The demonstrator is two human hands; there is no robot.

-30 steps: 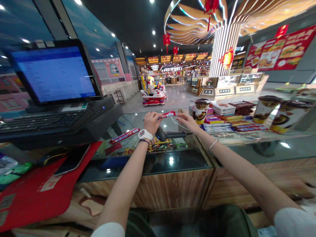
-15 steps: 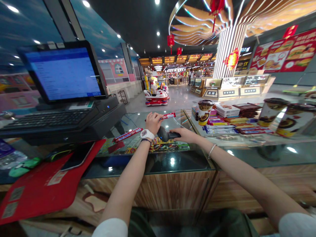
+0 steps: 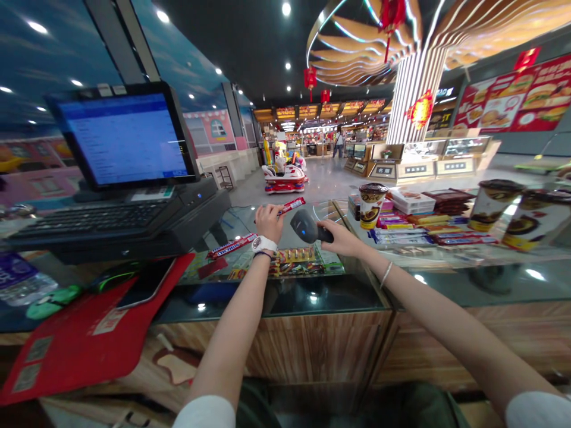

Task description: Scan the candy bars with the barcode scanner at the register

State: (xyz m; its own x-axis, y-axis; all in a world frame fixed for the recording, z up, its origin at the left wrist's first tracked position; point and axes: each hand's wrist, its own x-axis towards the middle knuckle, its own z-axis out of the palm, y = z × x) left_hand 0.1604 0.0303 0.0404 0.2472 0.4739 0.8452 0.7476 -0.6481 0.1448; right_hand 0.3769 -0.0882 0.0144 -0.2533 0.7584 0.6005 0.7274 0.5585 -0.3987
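Observation:
My left hand (image 3: 269, 224), with a white watch at the wrist, is closed on a red candy stick (image 3: 292, 205) above the glass counter. To its right, my right hand (image 3: 339, 238) grips the handle of a dark barcode scanner (image 3: 304, 226), whose head points left toward the left hand. A small blue light shows on the scanner. Red candy sticks (image 3: 232, 245) lie on the glass just left of my left wrist. Packaged sweets (image 3: 297, 261) show below the two hands.
On the left stand a monitor (image 3: 125, 139) and keyboard (image 3: 89, 217). A phone (image 3: 147, 284) rests on a red mat (image 3: 89, 345). At right are a chocolate cup (image 3: 372, 205), larger cups (image 3: 493, 204) and several candy bars (image 3: 401, 236). A person (image 3: 338, 142) stands far back.
The scanner has lifted and moved slightly right, away from my left hand. My left hand and its red stick have shifted a little left.

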